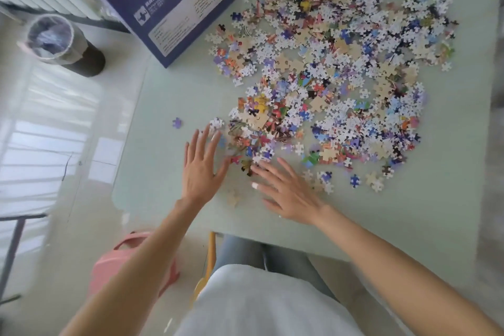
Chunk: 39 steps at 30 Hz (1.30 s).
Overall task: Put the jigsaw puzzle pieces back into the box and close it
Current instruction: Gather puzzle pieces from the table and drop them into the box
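While flat, hands [245,177] beside puzzle pieces [341,63]

Person seen from a head-worn camera, looking down. Both forearms bare up to the near edge of the view, no sleeves showing. Left hand [203,172]: no rings, watch or bracelet visible. Right hand [289,194]: one nail, on the side towards the left hand, is pale and glossy, looks polished; no wristwear. Nails on the left hand are too motion-blurred to judge. Torso: white or very light grey top [261,305], plain fabric, no print or logo visible, fills the near centre. Legs: blue-grey trousers [272,256], denim-like, showing just beyond the top's hem. No cables or straps visible.
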{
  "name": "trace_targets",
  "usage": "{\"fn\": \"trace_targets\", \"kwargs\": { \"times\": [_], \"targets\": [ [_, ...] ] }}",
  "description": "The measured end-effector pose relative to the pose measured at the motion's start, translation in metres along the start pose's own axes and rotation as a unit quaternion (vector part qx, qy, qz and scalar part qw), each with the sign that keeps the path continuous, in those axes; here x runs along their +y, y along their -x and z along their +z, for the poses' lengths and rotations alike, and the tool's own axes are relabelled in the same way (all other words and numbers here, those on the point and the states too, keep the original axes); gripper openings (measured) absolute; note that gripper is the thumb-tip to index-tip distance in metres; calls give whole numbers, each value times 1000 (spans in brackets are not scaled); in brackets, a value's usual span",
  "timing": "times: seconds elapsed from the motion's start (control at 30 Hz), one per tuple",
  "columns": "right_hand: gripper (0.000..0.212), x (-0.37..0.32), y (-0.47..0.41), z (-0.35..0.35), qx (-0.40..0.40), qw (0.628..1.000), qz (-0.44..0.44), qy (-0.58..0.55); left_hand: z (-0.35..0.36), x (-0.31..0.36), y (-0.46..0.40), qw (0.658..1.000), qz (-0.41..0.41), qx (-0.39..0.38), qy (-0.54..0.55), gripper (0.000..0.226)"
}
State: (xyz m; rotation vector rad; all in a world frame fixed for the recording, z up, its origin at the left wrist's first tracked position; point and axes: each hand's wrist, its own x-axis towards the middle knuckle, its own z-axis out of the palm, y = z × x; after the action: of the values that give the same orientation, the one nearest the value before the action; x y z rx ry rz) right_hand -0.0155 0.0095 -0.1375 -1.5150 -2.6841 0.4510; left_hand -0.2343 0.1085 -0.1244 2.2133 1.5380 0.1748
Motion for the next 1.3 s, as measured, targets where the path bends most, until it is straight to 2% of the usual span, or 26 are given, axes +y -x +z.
{"fn": "trace_targets", "kwargs": {
  "times": [0.1,0.2,0.4,0.47,0.53,0.63,0.7,0.77,0.83,0.9,0.97,1.0,1.17,1.3],
  "targets": [
    [52,-6,19,16,-7,999,-31,41,23,0,44,997,3,-43,-68,69],
    [52,20,14,8,3,998,-15,63,43,24,51,993,33,-51,-97,71],
    [49,118,8,-24,34,984,158,80,68,91,-33,995,54,-20,-77,67],
    [46,139,9,-33,67,973,211,66,72,110,-64,996,42,-17,-73,64],
    [39,145,10,-42,133,961,241,38,71,122,-83,999,29,-17,-42,58],
    [21,122,13,-47,222,956,192,3,52,118,-82,993,15,24,116,43],
    [16,93,17,-39,225,967,116,-25,35,102,-65,979,-2,82,188,31],
    [22,64,18,-20,178,982,56,-39,25,75,-42,975,-25,141,172,27],
    [41,40,15,-2,84,996,-2,-19,19,42,-20,977,-83,176,93,33],
    [52,28,9,8,25,999,-44,13,14,14,-6,970,-189,150,30,47],
    [54,28,4,11,12,998,-44,33,13,0,-5,952,-280,120,17,57],
    [54,32,-1,10,15,999,-33,39,14,-1,-10,948,-298,113,22,60],
    [60,83,-36,-13,20,991,122,57,31,35,-38,973,-217,81,-10,74],
    [57,131,-53,-38,29,976,210,50,46,84,-78,996,-88,20,-16,67]
  ]
}}
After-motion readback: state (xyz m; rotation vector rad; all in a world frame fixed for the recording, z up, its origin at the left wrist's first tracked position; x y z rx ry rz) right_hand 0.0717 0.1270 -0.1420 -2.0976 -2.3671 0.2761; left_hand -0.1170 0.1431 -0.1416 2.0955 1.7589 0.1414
